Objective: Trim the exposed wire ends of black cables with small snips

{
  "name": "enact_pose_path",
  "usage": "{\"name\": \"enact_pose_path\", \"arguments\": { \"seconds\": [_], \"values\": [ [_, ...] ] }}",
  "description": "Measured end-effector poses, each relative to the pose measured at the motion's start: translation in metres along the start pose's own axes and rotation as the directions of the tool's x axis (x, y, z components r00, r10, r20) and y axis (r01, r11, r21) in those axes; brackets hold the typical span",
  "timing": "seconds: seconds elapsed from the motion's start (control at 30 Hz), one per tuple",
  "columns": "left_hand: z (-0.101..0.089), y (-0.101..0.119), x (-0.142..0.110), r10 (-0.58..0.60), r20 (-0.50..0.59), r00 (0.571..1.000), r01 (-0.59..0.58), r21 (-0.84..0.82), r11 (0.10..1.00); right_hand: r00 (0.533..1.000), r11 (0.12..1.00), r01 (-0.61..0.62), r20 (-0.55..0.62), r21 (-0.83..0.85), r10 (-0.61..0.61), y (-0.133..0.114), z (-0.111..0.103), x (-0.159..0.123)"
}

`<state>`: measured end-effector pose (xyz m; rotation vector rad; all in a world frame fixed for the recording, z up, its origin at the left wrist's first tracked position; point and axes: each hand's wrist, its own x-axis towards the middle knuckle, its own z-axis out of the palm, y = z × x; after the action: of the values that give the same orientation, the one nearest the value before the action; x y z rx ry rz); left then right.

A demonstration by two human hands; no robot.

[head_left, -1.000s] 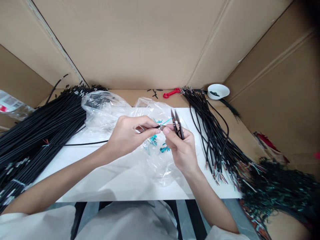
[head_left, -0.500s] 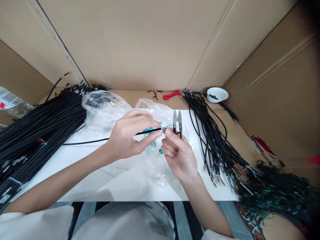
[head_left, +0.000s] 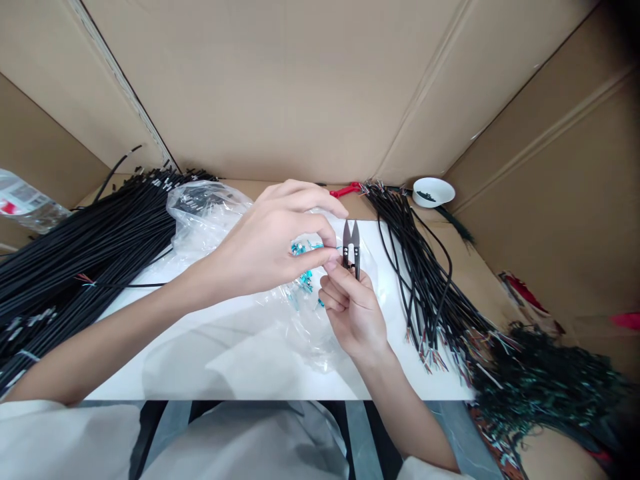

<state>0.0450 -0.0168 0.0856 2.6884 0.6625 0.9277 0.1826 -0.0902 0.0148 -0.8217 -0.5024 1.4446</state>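
Observation:
My left hand has thumb and index finger pinched at a thin teal wire, its other fingers stretched above. The black cable the wire belongs to passes behind my left wrist, its near end hidden by the hand. Curled around black thread snips, my right hand keeps the blades pointing up and apart. My right thumb tip meets my left thumb where the wire is; whether it grips the cable end too is hidden. Small teal pieces lie below on a clear plastic bag.
Long black cables are heaped at left beside a plastic bottle. A bundle of shorter cables with bared wires lies right, near a white bowl, a red tool and a dark green tangle. Cardboard walls surround the table.
My left hand has slid right and up to the cable's end, covering the length that showed before. The right hand with the snips has shifted only slightly left.

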Motion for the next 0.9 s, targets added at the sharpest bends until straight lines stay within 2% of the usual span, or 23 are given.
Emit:
{"name": "enact_pose_path", "arguments": {
  "seconds": [0.17, 0.3, 0.43, 0.73, 0.9],
  "values": [
    [-0.001, 0.005, -0.003, -0.002, 0.014, 1.0, 0.003, -0.036, 0.999, 1.0, 1.0, 0.022, -0.016, 0.017, -0.022, 0.0, 0.001, 0.0],
    [-0.001, 0.002, -0.005, -0.077, 0.008, 0.997, 0.077, -0.205, 0.976, 0.999, 1.0, 0.025, -0.03, 0.0, -0.025, 0.001, 0.002, -0.001],
    [-0.002, -0.005, -0.006, -0.129, 0.055, 0.99, 0.14, -0.341, 0.929, 0.999, 0.999, 0.031, -0.028, -0.014, -0.032, 0.001, 0.004, -0.002],
    [-0.01, -0.008, -0.007, -0.073, 0.161, 0.984, 0.123, -0.33, 0.936, 0.999, 1.0, 0.028, -0.028, 0.009, -0.028, 0.003, 0.006, -0.004],
    [-0.009, -0.012, -0.003, -0.071, 0.231, 0.97, 0.17, -0.439, 0.882, 1.0, 1.0, 0.02, -0.006, 0.024, -0.02, 0.004, 0.005, -0.005]
  ]
}}
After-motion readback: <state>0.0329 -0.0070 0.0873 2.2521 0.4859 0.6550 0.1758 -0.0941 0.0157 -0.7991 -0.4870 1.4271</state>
